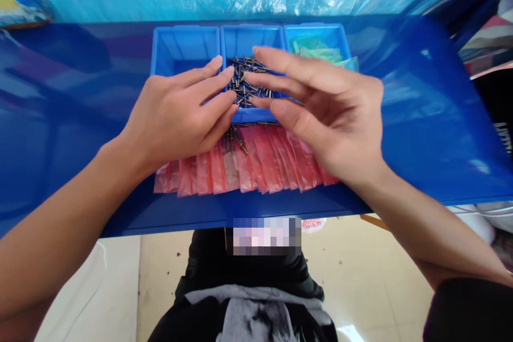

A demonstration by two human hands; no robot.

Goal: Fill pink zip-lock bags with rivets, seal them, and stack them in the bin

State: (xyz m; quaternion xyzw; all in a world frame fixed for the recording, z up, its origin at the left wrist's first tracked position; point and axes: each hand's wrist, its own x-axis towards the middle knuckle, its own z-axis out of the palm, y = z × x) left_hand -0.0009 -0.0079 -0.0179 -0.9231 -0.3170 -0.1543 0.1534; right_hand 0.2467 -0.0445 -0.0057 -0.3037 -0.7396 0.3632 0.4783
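The slender fingers [224, 88] of the left hand [176, 117] are extended and loosely parted, with nothing seen to be held, and their tips are placed at the edge of a heap of small metal rivets [244, 83] lying in a middle blue plastic bin [252, 35]. The long fingers [288, 67] of the right hand [324, 112] are opened wider over the same heap, nothing being seen between them, so that the rivets are approached from both sides. A few loose rivets [234, 139] are left on a fanned row of translucent red zip bags [208, 173], which is laid overlapping just in front of the bin, apparently so that every bag is kept within easy reach. The middle bin is flanked by a left blue plastic bin [184, 43] and a right blue plastic bin [316, 29], the latter holding pale green plastic bags [316, 48]. All of these are set on a glossy blue surface [420, 117], seemingly centred so that both hands can reach them. Below its near edge, a tan floor [360, 278] and the person's dark clothing [248, 299] are seen.
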